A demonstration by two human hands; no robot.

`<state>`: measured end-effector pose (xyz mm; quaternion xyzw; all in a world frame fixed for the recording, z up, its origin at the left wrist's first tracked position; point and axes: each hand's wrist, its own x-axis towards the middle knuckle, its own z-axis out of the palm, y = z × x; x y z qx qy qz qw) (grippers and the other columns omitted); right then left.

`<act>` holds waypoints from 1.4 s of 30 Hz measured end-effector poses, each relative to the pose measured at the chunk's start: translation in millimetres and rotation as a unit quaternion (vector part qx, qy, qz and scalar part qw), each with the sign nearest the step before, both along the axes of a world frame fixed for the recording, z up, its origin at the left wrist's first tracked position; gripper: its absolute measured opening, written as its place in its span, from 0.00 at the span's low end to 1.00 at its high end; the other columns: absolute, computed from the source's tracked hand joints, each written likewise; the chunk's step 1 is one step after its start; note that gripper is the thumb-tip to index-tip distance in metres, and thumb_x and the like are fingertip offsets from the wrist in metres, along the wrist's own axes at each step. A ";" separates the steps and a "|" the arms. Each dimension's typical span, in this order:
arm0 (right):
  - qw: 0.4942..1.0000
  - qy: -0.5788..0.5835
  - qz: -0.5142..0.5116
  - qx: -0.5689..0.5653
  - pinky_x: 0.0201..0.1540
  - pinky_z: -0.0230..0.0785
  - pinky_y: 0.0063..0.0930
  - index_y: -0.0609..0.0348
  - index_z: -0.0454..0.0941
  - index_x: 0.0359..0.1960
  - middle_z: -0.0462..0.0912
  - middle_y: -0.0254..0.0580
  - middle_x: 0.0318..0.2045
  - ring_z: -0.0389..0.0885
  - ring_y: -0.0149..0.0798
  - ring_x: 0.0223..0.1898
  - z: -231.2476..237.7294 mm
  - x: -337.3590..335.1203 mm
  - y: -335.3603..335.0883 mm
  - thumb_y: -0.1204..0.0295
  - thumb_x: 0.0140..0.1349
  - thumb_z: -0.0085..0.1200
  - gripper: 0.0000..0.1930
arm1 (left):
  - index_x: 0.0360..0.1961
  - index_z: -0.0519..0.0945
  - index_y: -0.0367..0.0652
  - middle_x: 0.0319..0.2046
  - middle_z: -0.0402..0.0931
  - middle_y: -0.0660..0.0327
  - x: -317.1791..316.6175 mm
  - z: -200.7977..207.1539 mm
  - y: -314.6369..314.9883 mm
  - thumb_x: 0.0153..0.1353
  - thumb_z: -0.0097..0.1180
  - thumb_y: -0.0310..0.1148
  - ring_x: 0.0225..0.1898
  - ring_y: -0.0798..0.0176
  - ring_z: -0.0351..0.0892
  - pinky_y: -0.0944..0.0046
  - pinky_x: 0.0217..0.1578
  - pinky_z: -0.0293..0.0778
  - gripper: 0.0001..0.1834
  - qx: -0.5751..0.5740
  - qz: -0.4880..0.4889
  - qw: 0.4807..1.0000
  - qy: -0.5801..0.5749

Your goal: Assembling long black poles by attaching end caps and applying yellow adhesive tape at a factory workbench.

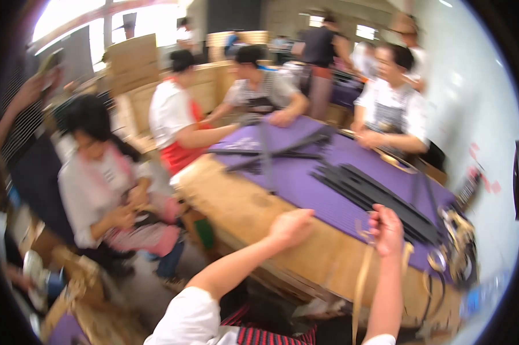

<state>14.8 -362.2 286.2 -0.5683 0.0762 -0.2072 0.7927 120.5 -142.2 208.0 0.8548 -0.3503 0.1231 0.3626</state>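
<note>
My left hand is above the near edge of the wooden table, its fingers curled together. Motion blur hides whether anything thin is in them. To its right my right hand is raised, fingers bent in, closed at the top of a tan strap. The strap hangs down past the table edge toward my lap. A thin metal piece, perhaps a buckle, shows faintly at its upper end. Just beyond my hands, a bundle of black strips lies on a purple ribbed mat.
More black strips lie crossed at the mat's far left. Coiled tan and dark straps are heaped at the table's right end, with a clear plastic bottle beside it. Co-workers sit around the wooden table; another person sits at left.
</note>
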 end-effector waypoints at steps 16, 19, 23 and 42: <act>0.977 0.071 0.048 -0.197 0.10 0.46 0.10 0.58 0.71 0.29 0.67 0.27 0.13 0.58 0.17 0.09 -64.7 41.7 13.0 0.69 0.63 0.41 0.08 | 0.35 0.71 0.42 0.31 0.70 0.56 -4.4 -7.2 -15.6 0.49 0.46 0.29 0.39 0.55 0.71 0.58 0.40 0.66 0.10 0.017 -0.010 0.999 -0.039; 0.973 0.059 0.040 -0.220 0.10 0.47 0.10 0.58 0.72 0.30 0.68 0.27 0.13 0.59 0.17 0.10 -67.0 42.6 11.9 0.69 0.63 0.41 0.08 | 0.34 0.71 0.42 0.31 0.70 0.56 -4.5 -7.7 -18.0 0.49 0.46 0.29 0.38 0.55 0.71 0.57 0.40 0.66 0.10 0.016 -0.004 0.998 -0.052; 0.970 0.066 0.032 -0.232 0.13 0.53 0.10 0.58 0.72 0.32 0.69 0.28 0.15 0.62 0.18 0.12 -65.4 41.0 12.1 0.70 0.62 0.41 0.07 | 0.33 0.72 0.42 0.31 0.69 0.56 -6.1 -6.9 -18.5 0.49 0.46 0.30 0.38 0.54 0.71 0.57 0.40 0.66 0.09 0.016 -0.003 0.998 -0.056; 1.000 -0.020 0.010 0.007 0.23 0.57 0.10 0.57 0.69 0.43 0.72 0.30 0.29 0.65 0.20 0.25 -74.0 42.9 -24.0 0.77 0.61 0.41 0.10 | 0.31 0.75 0.35 0.28 0.77 0.54 -10.6 5.6 -75.2 0.46 0.56 0.39 0.31 0.60 0.76 0.63 0.30 0.71 0.17 -0.206 -0.139 0.918 0.310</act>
